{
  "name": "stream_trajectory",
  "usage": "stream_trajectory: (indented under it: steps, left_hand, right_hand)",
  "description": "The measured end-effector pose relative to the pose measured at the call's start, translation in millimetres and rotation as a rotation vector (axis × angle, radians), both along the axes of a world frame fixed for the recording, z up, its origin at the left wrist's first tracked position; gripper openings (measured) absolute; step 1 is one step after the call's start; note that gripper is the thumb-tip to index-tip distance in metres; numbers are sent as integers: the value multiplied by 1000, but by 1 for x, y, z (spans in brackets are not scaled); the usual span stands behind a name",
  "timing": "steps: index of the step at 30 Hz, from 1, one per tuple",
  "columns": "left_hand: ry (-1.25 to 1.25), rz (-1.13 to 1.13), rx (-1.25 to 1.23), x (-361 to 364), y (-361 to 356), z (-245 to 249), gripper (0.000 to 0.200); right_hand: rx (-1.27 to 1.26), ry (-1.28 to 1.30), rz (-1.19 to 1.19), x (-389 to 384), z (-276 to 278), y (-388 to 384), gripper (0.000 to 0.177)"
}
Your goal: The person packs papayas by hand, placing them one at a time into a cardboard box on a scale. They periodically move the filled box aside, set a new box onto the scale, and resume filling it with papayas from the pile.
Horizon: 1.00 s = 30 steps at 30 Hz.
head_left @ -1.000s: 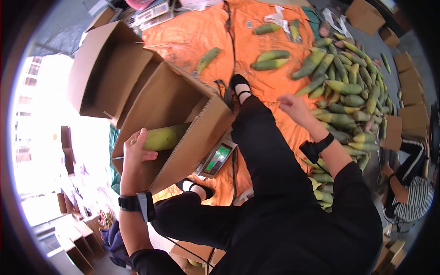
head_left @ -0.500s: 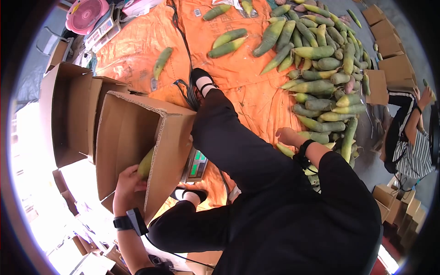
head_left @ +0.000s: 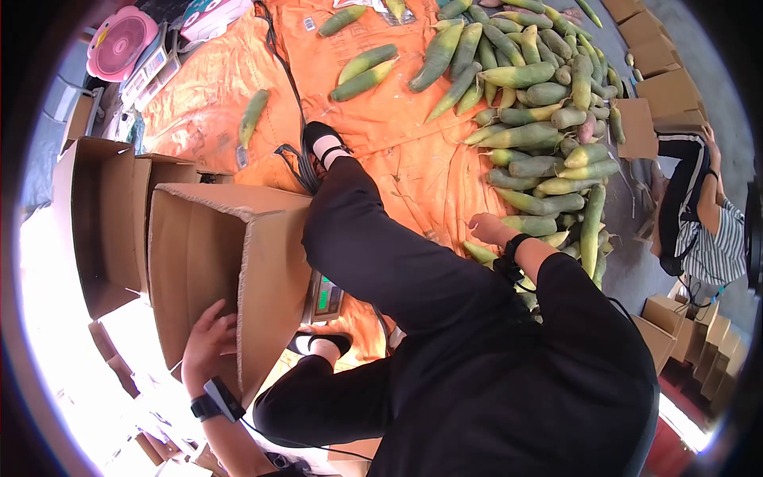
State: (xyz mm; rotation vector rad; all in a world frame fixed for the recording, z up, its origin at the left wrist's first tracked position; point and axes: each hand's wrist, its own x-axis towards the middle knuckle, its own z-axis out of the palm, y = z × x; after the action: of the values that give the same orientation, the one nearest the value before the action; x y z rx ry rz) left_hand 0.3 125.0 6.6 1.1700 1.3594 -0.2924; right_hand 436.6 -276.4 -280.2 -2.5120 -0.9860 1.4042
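My left hand (head_left: pixel 211 342) is at the mouth of a tall cardboard box (head_left: pixel 274 270), its fingers spread with nothing in them. The near wall hides part of the box's inside, and no radish shows in there. My right hand (head_left: pixel 490 228) hovers at the left edge of a heap of long green radishes (head_left: pixel 524 135), fingers loosely bent and no object visible in them. Just below it lies a pale green radish (head_left: pixel 480 253). Beside the box, partly under it, is a digital scale (head_left: pixel 326 298) with a lit green display.
An orange tarp (head_left: pixel 373 151) covers the floor, with a few loose radishes (head_left: pixel 364 71) and a black cable (head_left: pixel 286 71) across it. Another open box (head_left: pixel 107 230) stands to the left. Beyond the heap, a person in a striped shirt (head_left: pixel 715 246) bends near more cardboard boxes (head_left: pixel 664 91).
My left hand has let go of a green radish inside the box, and its fingers have spread. My right hand keeps its place by the heap. The whole view has shifted slightly.
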Motion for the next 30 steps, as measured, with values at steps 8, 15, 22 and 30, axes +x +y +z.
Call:
stream_trajectory:
  steps: [8, 15, 22, 30]
  left_hand:
    - [-60, 13, 518, 14, -45, 58, 48]
    - [-89, 145, 867, -2, -111, 46, 37]
    - [-65, 230, 1001, 3, -136, 34, 33]
    - [-67, 322, 970, 10, -134, 33, 37]
  right_hand:
    - [-99, -84, -27, 23, 11, -4, 28]
    - [-174, -695, 100, 88, 32, 14, 28]
    - [-327, -705, 164, 127, 32, 18, 52]
    - [-390, -818, 498, 123, 11, -9, 25]
